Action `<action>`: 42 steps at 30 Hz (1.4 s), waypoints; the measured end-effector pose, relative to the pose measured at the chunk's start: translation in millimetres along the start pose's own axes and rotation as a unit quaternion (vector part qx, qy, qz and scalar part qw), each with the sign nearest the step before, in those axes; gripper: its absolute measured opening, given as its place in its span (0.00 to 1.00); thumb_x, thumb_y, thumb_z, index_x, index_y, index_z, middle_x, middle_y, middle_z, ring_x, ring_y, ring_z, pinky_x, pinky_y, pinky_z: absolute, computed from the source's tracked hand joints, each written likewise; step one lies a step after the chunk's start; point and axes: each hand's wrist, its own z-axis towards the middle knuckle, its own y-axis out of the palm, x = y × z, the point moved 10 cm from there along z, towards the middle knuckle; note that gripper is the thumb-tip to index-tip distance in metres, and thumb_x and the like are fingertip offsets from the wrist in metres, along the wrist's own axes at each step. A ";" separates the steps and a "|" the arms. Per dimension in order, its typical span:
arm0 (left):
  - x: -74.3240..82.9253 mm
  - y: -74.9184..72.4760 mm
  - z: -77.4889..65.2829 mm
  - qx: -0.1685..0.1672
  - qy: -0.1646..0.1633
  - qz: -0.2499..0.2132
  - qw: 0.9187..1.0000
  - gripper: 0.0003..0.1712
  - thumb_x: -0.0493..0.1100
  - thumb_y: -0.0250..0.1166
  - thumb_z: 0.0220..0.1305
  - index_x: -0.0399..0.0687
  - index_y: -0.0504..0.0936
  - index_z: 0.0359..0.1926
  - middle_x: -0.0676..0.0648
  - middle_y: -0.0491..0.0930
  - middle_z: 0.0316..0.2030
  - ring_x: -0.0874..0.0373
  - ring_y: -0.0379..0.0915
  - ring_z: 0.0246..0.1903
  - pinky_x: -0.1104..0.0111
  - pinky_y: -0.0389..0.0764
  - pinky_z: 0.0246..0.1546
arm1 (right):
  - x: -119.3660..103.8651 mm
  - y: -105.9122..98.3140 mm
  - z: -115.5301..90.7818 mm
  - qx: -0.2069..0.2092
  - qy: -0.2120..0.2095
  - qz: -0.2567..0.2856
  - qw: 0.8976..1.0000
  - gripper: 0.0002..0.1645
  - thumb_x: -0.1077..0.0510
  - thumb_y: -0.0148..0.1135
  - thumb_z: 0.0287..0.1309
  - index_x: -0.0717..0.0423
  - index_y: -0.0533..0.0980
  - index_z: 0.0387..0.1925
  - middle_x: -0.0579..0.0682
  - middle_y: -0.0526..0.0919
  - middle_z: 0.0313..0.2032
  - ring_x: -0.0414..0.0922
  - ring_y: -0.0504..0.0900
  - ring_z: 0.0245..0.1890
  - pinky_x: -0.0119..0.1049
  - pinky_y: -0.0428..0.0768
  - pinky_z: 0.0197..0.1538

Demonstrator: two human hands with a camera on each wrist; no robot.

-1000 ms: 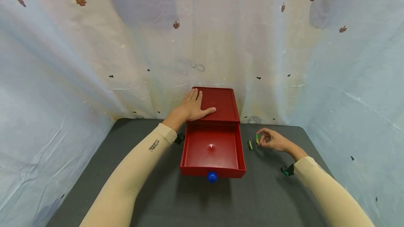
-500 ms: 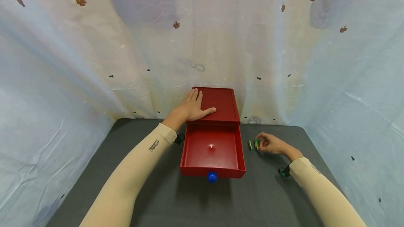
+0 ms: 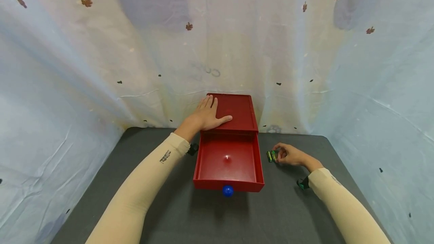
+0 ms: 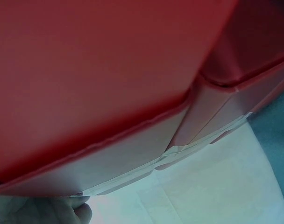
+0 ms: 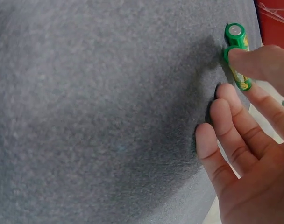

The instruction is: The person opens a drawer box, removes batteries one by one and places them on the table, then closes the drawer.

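Note:
A red box (image 3: 237, 112) stands at the back of the table with its drawer (image 3: 220, 161) pulled out toward me; a blue round knob (image 3: 228, 191) is on the drawer's front. My left hand (image 3: 207, 118) rests flat on the box top, fingers spread. To the right of the drawer, my right hand (image 3: 289, 154) pinches a green battery (image 5: 243, 83) between thumb and index finger, down at the table surface. A second green battery (image 5: 235, 31) lies right beside it, on the drawer side. The other right fingers are loosely bent near the cloth.
Dark grey cloth (image 3: 288, 210) covers the table. A pale patterned curtain (image 3: 217, 48) rises behind and along both sides of it. In the left wrist view, the box wall (image 4: 109, 154) and white sheet (image 4: 193, 186) show close up.
My right hand has moved left and slightly down with its battery, bringing it from apart to alongside the other battery. My left hand and the drawer stay where they were.

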 end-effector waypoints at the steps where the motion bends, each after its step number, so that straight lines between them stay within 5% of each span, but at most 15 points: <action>1: -0.1 0.1 0.1 0.000 0.000 0.000 1.000 0.65 0.82 0.44 0.73 0.38 0.38 0.87 0.37 0.32 0.87 0.44 0.24 0.86 0.54 0.32 0.85 | 0.2 0.2 0.3 -0.001 0.003 -0.002 1.000 0.28 0.70 0.68 0.67 0.73 0.70 0.65 0.53 0.81 0.34 0.44 0.80 0.33 0.33 0.80 0.36; 22: -0.6 0.6 0.3 -0.001 0.000 -0.001 1.000 0.65 0.83 0.43 0.73 0.39 0.38 0.87 0.37 0.31 0.86 0.44 0.24 0.86 0.54 0.32 0.85 | 0.8 2.6 0.0 0.015 0.002 -0.014 1.000 0.32 0.64 0.71 0.69 0.71 0.70 0.68 0.52 0.80 0.37 0.44 0.78 0.34 0.32 0.79 0.37; 42: -0.2 -0.2 -1.6 -0.004 -0.001 0.000 1.000 0.65 0.83 0.43 0.73 0.39 0.38 0.87 0.37 0.31 0.86 0.43 0.24 0.86 0.53 0.33 0.85 | -15.3 -1.0 -20.2 0.092 -0.029 0.022 0.995 0.38 0.61 0.74 0.68 0.71 0.67 0.71 0.56 0.82 0.39 0.47 0.80 0.35 0.33 0.80 0.36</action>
